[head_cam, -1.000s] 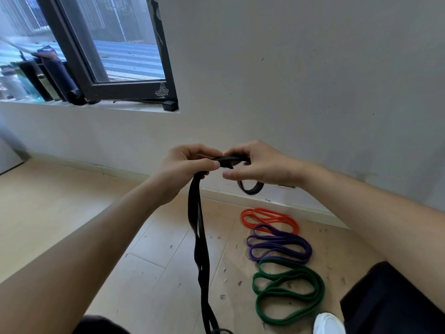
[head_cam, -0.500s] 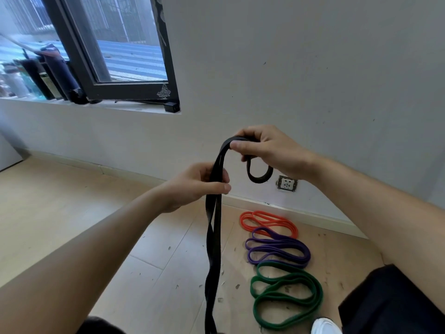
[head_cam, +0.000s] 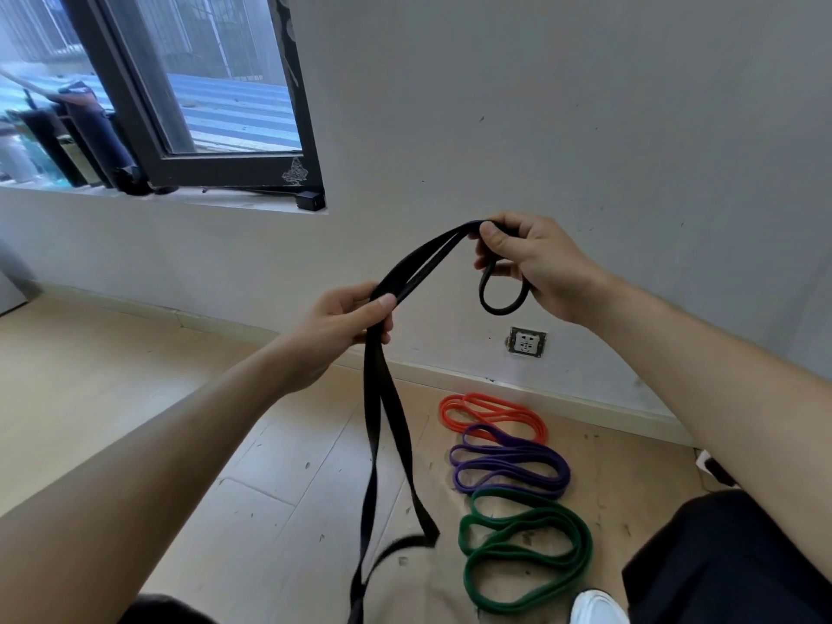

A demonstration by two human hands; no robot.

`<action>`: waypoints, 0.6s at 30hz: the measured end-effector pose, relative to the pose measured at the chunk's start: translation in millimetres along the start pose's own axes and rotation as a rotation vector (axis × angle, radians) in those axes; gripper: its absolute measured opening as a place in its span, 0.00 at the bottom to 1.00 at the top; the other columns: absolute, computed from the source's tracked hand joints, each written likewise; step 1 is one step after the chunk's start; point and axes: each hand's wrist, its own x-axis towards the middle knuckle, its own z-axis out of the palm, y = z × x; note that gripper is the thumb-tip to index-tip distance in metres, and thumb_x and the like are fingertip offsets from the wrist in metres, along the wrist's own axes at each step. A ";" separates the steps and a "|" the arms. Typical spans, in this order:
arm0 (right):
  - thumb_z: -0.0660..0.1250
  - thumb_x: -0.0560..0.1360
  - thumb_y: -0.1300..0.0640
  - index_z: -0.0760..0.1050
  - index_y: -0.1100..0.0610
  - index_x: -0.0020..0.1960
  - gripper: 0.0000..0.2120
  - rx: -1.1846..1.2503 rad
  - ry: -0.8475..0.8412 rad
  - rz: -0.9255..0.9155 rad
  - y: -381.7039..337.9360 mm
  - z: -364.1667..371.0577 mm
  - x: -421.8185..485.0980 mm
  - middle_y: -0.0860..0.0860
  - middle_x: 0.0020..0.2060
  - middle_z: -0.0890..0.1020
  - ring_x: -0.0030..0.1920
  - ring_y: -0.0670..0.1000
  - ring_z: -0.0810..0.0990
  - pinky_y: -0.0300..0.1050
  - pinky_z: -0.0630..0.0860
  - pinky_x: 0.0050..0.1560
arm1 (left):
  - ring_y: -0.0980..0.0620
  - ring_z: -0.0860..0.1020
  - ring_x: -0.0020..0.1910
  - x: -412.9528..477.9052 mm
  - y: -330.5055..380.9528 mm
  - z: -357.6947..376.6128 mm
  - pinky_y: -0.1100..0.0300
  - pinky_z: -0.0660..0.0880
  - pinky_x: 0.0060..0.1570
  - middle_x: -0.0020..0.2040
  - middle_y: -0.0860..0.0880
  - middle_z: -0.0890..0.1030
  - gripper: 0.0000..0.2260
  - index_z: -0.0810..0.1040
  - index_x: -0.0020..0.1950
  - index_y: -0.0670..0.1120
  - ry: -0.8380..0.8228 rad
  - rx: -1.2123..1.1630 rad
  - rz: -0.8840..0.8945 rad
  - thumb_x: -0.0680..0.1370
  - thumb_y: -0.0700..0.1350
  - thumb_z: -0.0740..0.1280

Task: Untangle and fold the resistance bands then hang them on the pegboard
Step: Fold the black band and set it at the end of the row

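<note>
The right hand (head_cam: 538,263) has pulled the black band (head_cam: 374,425) up, away from the left hand (head_cam: 340,328).

Open floor (head_cam: 112,376) spreads left of the hanging black band (head_cam: 373,421); to its right, the orange band (head_cam: 499,409), purple band (head_cam: 517,454) and green band (head_cam: 584,549) occupy it.

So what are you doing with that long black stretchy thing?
A person is sorting out a black resistance band with both hands. The right hand pinches its top end, where a small loop hangs down. The left hand grips the two strands lower, and the rest dangles toward the floor. An orange band, a purple band and a green band lie coiled on the floor by the wall. No pegboard is in view.
</note>
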 end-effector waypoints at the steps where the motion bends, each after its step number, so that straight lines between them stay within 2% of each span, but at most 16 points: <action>1: 0.62 0.83 0.57 0.78 0.57 0.49 0.08 -0.001 0.010 0.011 2.4 -1.8 0.4 0.50 0.40 0.79 0.41 0.49 0.80 0.47 0.75 0.51 | 0.52 0.78 0.42 0.5 1.5 -1.0 0.62 0.78 0.49 0.40 0.49 0.77 0.10 0.79 0.61 0.42 0.011 -0.014 0.007 0.84 0.44 0.62; 6: 0.62 0.83 0.56 0.80 0.57 0.50 0.09 -0.026 -0.003 0.061 16.0 -5.0 2.6 0.50 0.39 0.79 0.41 0.49 0.79 0.49 0.74 0.52 | 0.52 0.78 0.40 1.5 7.8 -6.7 0.60 0.77 0.49 0.39 0.48 0.77 0.12 0.79 0.65 0.45 0.130 -0.052 0.072 0.84 0.40 0.61; 11: 0.66 0.81 0.56 0.80 0.60 0.56 0.09 -0.251 -0.231 0.135 28.2 -7.0 -4.2 0.51 0.43 0.83 0.46 0.48 0.81 0.45 0.73 0.53 | 0.51 0.74 0.36 -0.3 8.5 -13.4 0.54 0.75 0.47 0.38 0.49 0.75 0.13 0.82 0.61 0.50 0.252 -0.081 0.050 0.84 0.39 0.62; 14: 0.72 0.77 0.56 0.82 0.57 0.57 0.10 -0.407 -0.365 0.191 33.9 -2.2 -11.3 0.51 0.47 0.85 0.49 0.47 0.83 0.42 0.74 0.54 | 0.52 0.72 0.33 -1.8 8.8 -14.3 0.56 0.73 0.42 0.37 0.49 0.75 0.13 0.83 0.60 0.50 0.252 -0.061 0.026 0.84 0.38 0.62; 18: 0.76 0.74 0.54 0.82 0.54 0.57 0.13 -0.419 -0.469 0.202 34.5 17.1 -18.7 0.56 0.51 0.84 0.53 0.51 0.83 0.47 0.78 0.60 | 0.52 0.71 0.31 -3.4 8.5 -6.1 0.59 0.70 0.36 0.36 0.49 0.75 0.13 0.84 0.59 0.50 0.167 0.055 -0.009 0.84 0.37 0.62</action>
